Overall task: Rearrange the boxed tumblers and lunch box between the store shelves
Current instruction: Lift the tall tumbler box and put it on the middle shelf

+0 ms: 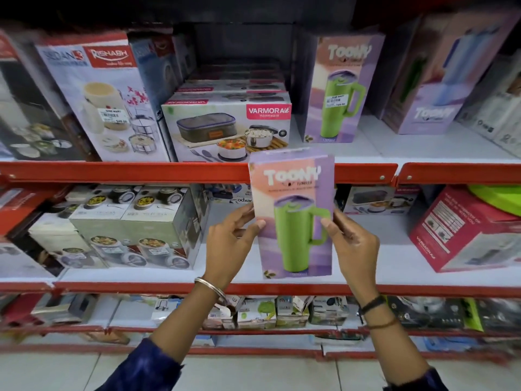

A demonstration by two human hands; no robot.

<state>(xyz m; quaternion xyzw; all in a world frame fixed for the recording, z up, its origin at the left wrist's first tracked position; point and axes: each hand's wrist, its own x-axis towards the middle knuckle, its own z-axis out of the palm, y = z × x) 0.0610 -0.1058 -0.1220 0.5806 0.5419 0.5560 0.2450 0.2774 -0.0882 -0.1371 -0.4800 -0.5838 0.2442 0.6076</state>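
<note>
1. Cardboard, glossy and lilac: a tall rectangular tumbler box printed with a green handled mug (293, 215) stands upright between two bare hands. Its base is at the front edge of the white middle shelf (400, 266), though whether it rests there or hangs just above cannot be told. Its top overlaps the red front lip of the upper shelf (141, 170).

2. Left hand (228, 244) and right hand (355, 244) pinch the box's side edges, thumbs on the printed face and fingers curled behind. That light pinch on slick card could let the box slide or twist.

3. Likely hazards: the box top catching the red lip if raised, or the tall, narrow carton tipping forward off the shelf edge if released too near the front.

4. Beyond, on the white upper shelf (394, 148), a matching lilac tumbler box with a price sticker (338, 88) stands upright near the front edge. A nudge from an incoming box could topple it.

5. Just left of it lies a flat white lunch-box carton with a red brand panel (225, 128), topping a stack of similar cartons, stable by shape.

6. Farther right, a third lilac tumbler box (434, 80) appears to stand inverted, its logo upside down.
</note>
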